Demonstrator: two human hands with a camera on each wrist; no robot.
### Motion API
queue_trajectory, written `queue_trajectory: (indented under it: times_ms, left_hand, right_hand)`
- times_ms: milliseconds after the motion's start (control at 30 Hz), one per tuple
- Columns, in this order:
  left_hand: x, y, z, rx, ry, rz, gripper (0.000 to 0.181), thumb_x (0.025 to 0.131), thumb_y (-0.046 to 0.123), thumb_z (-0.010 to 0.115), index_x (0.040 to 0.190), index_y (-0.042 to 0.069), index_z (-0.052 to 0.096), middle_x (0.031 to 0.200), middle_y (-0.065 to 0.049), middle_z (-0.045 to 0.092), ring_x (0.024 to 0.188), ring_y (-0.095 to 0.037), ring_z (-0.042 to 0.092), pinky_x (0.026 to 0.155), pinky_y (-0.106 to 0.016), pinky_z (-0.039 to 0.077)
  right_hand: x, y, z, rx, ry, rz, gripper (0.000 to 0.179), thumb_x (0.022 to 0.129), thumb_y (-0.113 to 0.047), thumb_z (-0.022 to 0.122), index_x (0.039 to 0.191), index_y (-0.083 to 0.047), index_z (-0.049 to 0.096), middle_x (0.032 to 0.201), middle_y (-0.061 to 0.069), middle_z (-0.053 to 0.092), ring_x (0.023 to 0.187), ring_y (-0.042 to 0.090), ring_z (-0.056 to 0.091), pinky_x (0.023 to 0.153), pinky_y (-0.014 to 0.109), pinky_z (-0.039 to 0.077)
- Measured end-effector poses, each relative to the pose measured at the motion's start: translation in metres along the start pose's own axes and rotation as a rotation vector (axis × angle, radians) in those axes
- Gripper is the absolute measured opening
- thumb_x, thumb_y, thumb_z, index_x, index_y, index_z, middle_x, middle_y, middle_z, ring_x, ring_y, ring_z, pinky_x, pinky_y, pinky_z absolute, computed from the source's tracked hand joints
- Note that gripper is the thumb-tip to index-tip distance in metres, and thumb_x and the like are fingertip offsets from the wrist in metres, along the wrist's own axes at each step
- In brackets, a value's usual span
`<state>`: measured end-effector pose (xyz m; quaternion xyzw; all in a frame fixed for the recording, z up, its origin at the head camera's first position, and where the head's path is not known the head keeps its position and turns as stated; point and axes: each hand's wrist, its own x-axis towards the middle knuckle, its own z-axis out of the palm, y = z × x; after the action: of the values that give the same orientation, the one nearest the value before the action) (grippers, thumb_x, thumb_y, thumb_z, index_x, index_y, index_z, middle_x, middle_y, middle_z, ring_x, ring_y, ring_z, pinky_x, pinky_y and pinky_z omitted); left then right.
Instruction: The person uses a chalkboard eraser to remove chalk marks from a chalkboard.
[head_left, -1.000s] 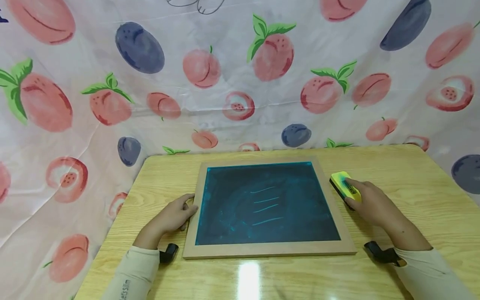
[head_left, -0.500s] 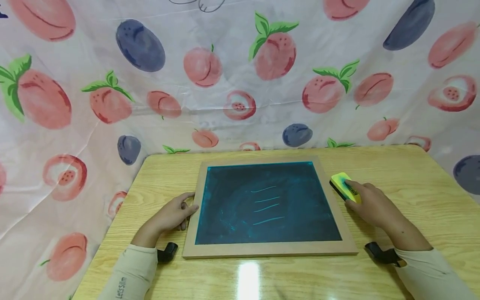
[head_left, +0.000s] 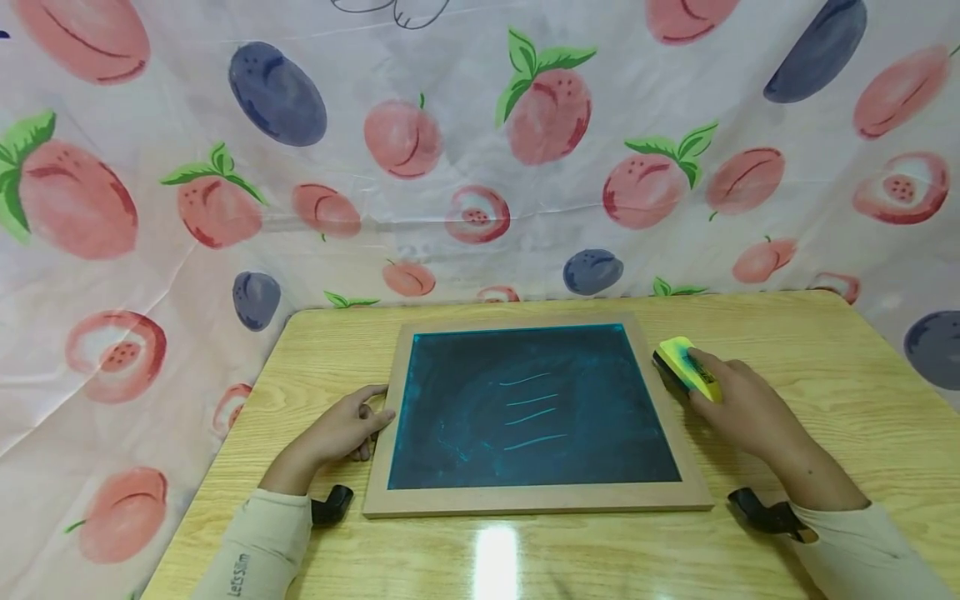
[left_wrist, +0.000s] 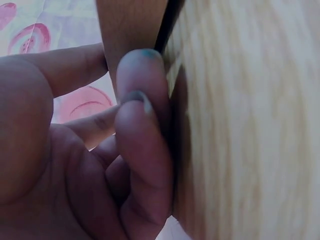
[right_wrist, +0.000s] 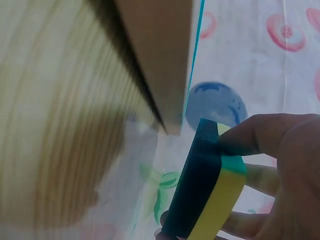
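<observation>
A chalkboard (head_left: pixel 600 400) in a pale wooden frame lies on the table, with several thin blue chalk lines (head_left: pixel 532 412) near its middle. At its left side, my left hand (head_left: pixel 337 429) holds the frame's edge with thumb and forefinger; the left wrist view shows the other fingers curled against the frame's side (left_wrist: pixel 132 25). My right hand (head_left: pixel 750 408) grips a yellow chalkboard eraser (head_left: pixel 686 367) with a dark felt face, just off the frame's right edge. In the right wrist view the eraser (right_wrist: pixel 200 185) is tilted, apart from the frame (right_wrist: pixel 162 55), its felt facing the table side.
The wooden table (head_left: pixel 480 567) extends around the board. Behind it hangs a white cloth (head_left: pixel 540 225) printed with peaches and dark fruit. Black wrist straps (head_left: pixel 765 510) sit close to the table by both forearms.
My right hand has shifted the eraser slightly left and up, toward the chalkboard's right edge. My left hand stays at the frame, and the chalk lines look the same.
</observation>
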<state>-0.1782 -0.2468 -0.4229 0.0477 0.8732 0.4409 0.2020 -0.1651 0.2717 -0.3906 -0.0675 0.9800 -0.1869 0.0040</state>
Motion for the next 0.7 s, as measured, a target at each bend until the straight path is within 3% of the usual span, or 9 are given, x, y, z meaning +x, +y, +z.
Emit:
queue_trajectory:
  times_ms: [167,400,700]
  left_hand:
    - [0.001,-0.001,-0.001,0.012,-0.010,0.023,0.058,0.095,0.034,0.051,0.144,0.015,0.027,0.068,-0.010,0.054,0.045,-0.020,0.053,0.048,-0.036,0.049]
    - [0.000,0.000,0.000,0.011,-0.002,0.004,0.054,0.095,0.033,0.050,0.143,0.020,0.029,0.065,-0.009,0.054,0.044,-0.019,0.051,0.046,-0.035,0.047]
    - [-0.001,0.000,0.001,0.003,-0.002,-0.017,0.054,0.095,0.034,0.051,0.143,0.021,0.030,0.063,-0.007,0.051,0.045,-0.018,0.049,0.046,-0.032,0.044]
  right_hand:
    - [-0.004,-0.013,-0.002,0.013,0.028,-0.021,0.060,0.088,-0.021,0.053,0.143,-0.007,0.033,0.119,0.032,0.046,0.093,0.039,0.051,0.068,0.051,0.046]
    - [-0.013,-0.033,0.004,-0.021,0.060,-0.080,0.055,0.086,-0.021,0.056,0.138,-0.007,0.041,0.116,0.026,0.050,0.088,0.033,0.053,0.068,0.047,0.048]
    - [-0.024,-0.058,0.014,-0.023,0.060,-0.147,0.054,0.084,-0.021,0.061,0.136,-0.015,0.047,0.120,0.019,0.050,0.097,0.031,0.050,0.075,0.047,0.049]
